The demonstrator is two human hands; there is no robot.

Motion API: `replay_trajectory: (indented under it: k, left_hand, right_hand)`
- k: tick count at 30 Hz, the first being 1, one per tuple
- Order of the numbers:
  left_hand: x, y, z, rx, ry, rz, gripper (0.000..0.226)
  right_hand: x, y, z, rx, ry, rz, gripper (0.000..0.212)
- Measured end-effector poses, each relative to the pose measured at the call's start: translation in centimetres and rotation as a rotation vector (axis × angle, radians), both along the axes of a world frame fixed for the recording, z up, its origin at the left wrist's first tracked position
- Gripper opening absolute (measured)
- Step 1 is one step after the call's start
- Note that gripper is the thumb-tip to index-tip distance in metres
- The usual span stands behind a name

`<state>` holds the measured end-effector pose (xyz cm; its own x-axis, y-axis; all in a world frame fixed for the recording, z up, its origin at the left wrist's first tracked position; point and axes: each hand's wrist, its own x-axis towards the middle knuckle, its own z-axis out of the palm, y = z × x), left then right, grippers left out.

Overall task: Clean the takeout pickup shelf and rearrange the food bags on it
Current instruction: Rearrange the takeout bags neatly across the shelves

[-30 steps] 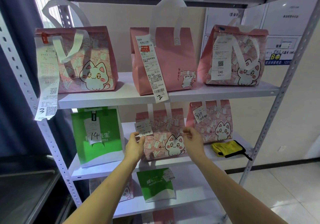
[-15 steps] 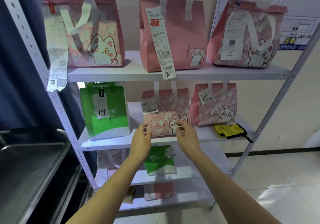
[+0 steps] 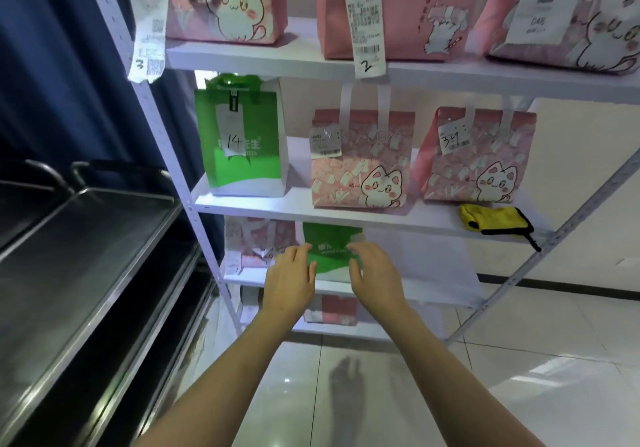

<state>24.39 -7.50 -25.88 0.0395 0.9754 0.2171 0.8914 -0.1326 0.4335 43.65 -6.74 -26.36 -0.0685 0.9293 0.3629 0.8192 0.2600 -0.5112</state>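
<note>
Two hands reach at the small green bag [image 3: 330, 256] on the third shelf [image 3: 433, 289]: the left hand [image 3: 290, 282] and right hand [image 3: 375, 277] flank it, fingers loosely spread; whether they touch it is unclear. Green above, white below, the bag's print is blurred. Left of it, a pink bag [image 3: 258, 242] sits half hidden.

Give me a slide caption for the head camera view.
Both hands reach toward a small green bag on the shelf below the pink cat bags.
</note>
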Motion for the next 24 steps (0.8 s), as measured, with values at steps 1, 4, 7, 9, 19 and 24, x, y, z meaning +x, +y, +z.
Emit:
replay_trajectory:
  k: [1, 4, 7, 9, 19, 24]
  left_hand:
    - [0.0, -0.8, -0.4, -0.015, 0.010, 0.019, 0.038]
    - [-0.4, -3.3, -1.5, -0.052, 0.036, 0.069, 0.041]
    - [-1.4, -5.7, -2.6, -0.075, 0.012, 0.126, 0.040]
    - [-2.2, -7.2, -3.2, -0.084, 0.026, 0.161, 0.037]
    - [-6.6, -11.3, -4.3, -0.122, 0.024, 0.248, 0.033]
    - [-9.4, -10.7, -4.7, -0.128, -0.009, 0.264, 0.033]
  right_hand:
    - [-0.2, -0.7, -0.5, -0.002, -0.013, 0.008, 0.032]
    - [-0.8, -2.4, -1.9, -0.015, -0.042, 0.041, 0.033]
    - [-1.7, -3.7, -3.0, -0.050, -0.043, 0.093, 0.031]
    - [-2.5, -4.4, -3.6, -0.071, -0.048, 0.125, 0.032]
    - [-7.7, -7.1, -4.7, -0.106, -0.025, 0.230, 0.021]
    - [-10.5, -6.3, -6.0, -0.154, -0.049, 0.219, 0.027]
